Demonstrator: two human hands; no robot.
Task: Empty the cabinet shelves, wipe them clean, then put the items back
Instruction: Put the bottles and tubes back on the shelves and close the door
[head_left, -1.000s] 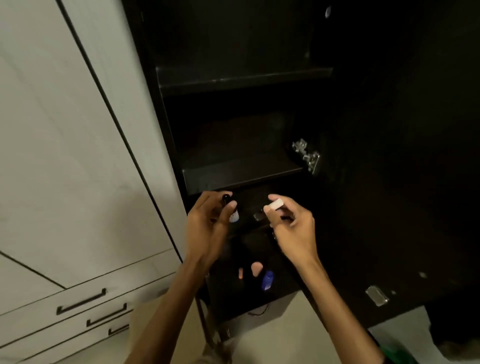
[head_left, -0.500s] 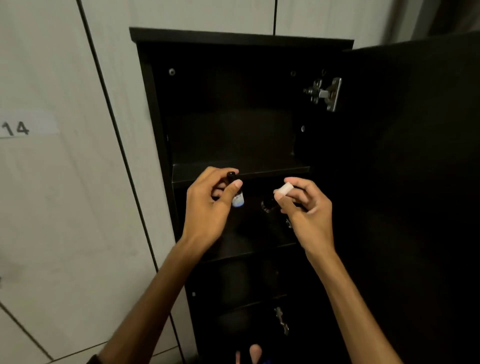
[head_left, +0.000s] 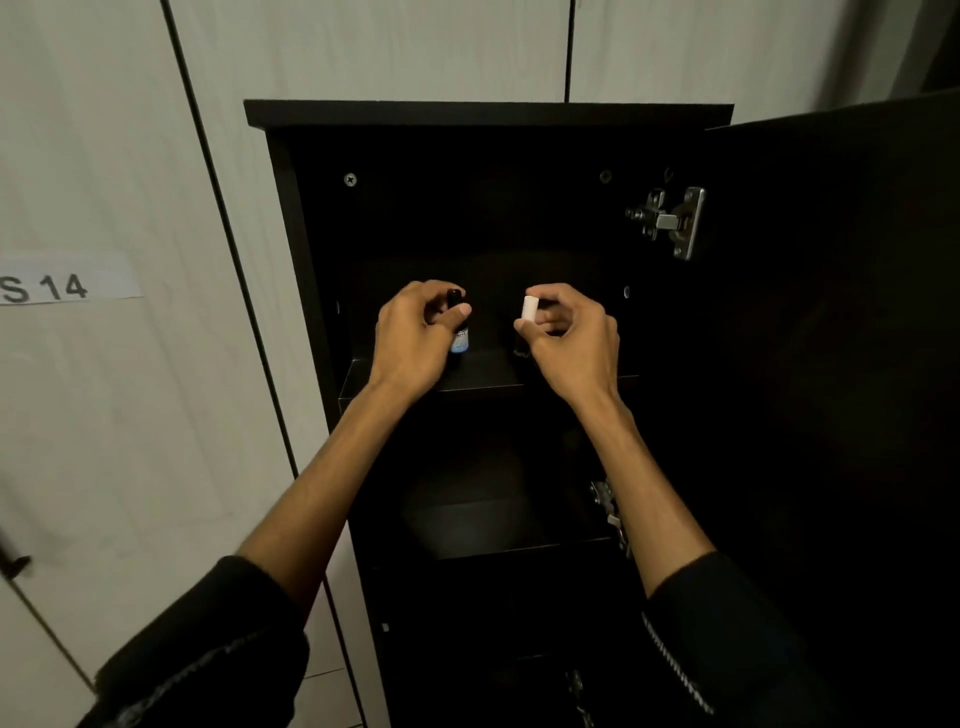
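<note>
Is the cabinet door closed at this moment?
No, the cabinet door stands swung open to the right, showing its metal hinge and the dark shelves inside.

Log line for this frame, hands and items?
left hand: holds small dark bottle | right hand: holds white-capped item | both at top shelf

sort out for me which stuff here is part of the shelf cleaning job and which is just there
Part of the job:
- black cabinet
- top shelf
- small dark bottle, held in the left hand
- white-capped item, held in the right hand

Just there:
- pale panels beside the cabinet
- "S 14" label
- door hinge
</note>
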